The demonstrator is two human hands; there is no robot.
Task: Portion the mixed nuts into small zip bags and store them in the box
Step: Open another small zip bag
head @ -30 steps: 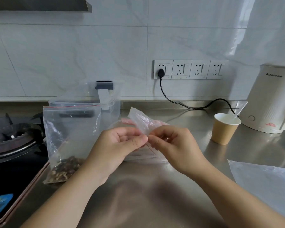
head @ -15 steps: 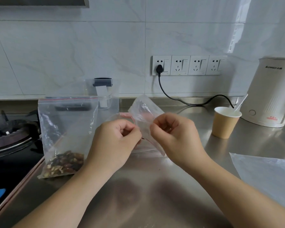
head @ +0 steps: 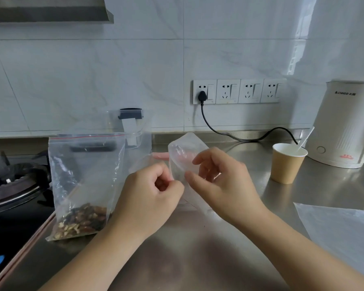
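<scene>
Both hands, left hand (head: 149, 192) and right hand (head: 221, 183), pinch one small zip bag (head: 183, 152) (empty), fingers curled.

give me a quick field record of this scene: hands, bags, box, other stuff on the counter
left hand: pinches the small zip bag's edge
right hand: fingers on the same bag
small zip bag: empty, held above the counter
large bag of mixed nuts: upright, nuts at bottom
clear box: behind the large bag
paper cup: right, beside white kettle
</scene>
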